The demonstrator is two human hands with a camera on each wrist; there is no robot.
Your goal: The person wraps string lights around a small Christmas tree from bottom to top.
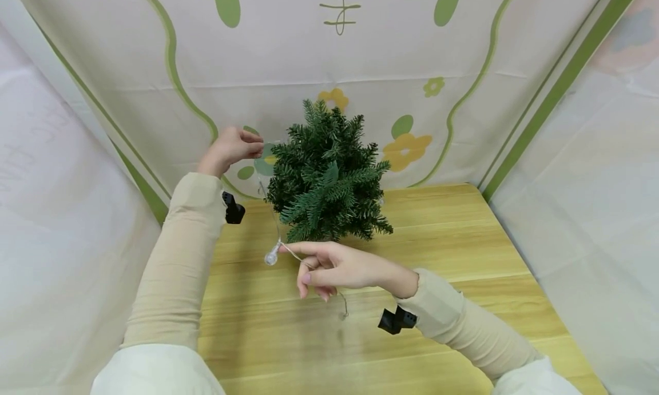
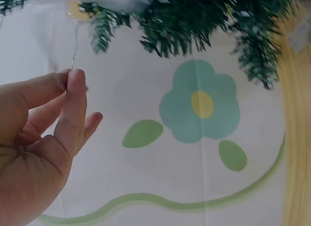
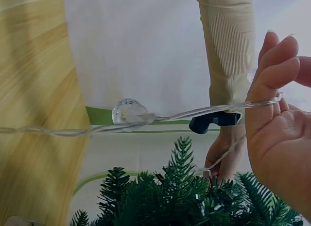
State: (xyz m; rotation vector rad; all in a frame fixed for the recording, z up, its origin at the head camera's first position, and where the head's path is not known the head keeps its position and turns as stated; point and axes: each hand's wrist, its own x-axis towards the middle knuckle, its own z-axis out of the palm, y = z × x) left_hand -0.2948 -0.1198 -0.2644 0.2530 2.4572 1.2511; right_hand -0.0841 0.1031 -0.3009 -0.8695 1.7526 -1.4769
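A small green artificial Christmas tree (image 1: 329,178) stands near the back of the table. To its left, my left hand (image 1: 234,148) pinches the thin clear wire of a string of lights (image 1: 274,215) between thumb and fingertips. The wire drops from there to my right hand (image 1: 340,264), in front of the tree's base, where it runs across the palm and is held by curled fingers. My right index finger points left beside a clear round bulb (image 1: 270,258). Another clear bulb (image 3: 129,111) shows on the wire in the right wrist view. Branches hide part of the string.
The tree stands on a wood-grain table (image 1: 437,349). Pale fabric walls with printed flowers and green lines, such as the back wall (image 1: 268,52), enclose it at the back and both sides. A loose wire end (image 1: 345,312) hangs below my right hand.
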